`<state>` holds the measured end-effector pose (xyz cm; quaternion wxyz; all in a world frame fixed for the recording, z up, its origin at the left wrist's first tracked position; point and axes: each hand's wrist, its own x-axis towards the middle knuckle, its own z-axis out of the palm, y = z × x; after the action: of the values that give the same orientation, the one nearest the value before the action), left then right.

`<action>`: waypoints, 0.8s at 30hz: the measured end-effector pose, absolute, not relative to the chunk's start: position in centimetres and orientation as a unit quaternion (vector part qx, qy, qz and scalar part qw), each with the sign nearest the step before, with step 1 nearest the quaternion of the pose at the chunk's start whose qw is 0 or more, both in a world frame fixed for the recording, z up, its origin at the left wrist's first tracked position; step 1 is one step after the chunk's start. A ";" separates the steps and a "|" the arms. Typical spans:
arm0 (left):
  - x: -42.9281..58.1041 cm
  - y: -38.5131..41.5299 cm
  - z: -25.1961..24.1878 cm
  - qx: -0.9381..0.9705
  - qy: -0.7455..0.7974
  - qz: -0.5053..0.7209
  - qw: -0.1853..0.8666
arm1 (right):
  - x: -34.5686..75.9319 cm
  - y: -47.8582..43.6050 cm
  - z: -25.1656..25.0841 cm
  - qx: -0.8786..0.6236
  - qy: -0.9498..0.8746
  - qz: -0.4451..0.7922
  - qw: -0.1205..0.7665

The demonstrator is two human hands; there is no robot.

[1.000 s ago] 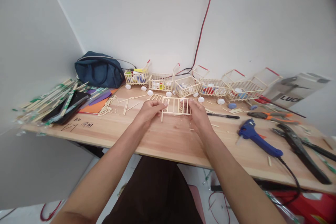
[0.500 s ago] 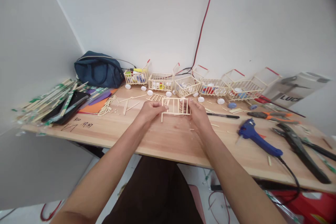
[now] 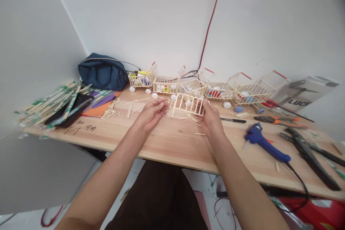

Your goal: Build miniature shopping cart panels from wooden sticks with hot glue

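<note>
My right hand point(image 3: 211, 116) grips the right end of a small ladder-like frame of thin wooden sticks point(image 3: 188, 110), holding it tilted above the table. My left hand point(image 3: 153, 112) is off the frame, to its left, with fingers loosely curled and apart and nothing visible in them. Behind the hands stand several miniature stick shopping carts, among them a middle cart point(image 3: 192, 88) and a right cart point(image 3: 252, 93) with a red-tipped handle. Loose cut sticks point(image 3: 192, 116) lie under the frame.
A blue glue gun point(image 3: 265, 143), orange-handled pliers point(image 3: 277, 119), a black-handled tool point(image 3: 309, 156) and a black pen point(image 3: 233, 119) lie to the right. On the left are bundled sticks point(image 3: 58, 102), a blue pouch point(image 3: 102, 72) and short stick pieces point(image 3: 111, 109). The wooden table point(image 3: 172, 147) meets a wall behind.
My left hand has let go of the frame's left end and drawn back slightly left. With the frame, my right hand has moved a little right and tilted it.
</note>
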<state>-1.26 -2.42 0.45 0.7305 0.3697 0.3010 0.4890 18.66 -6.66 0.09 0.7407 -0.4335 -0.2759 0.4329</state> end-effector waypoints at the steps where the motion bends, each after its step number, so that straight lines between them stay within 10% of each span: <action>1: -1.3 -2.5 0.4 0.371 0.298 0.488 0.732 | 18.7 -6.7 0.2 -0.430 -0.271 0.434 0.744; 24: -0.6 -2.4 0.4 0.437 0.333 0.563 0.618 | 18.8 -6.8 0.5 -0.430 -0.253 0.453 0.739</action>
<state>-0.60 -2.40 0.42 0.6179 0.4366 0.3328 0.5628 18.83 -6.78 0.54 0.7391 -0.4299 -0.2531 0.4526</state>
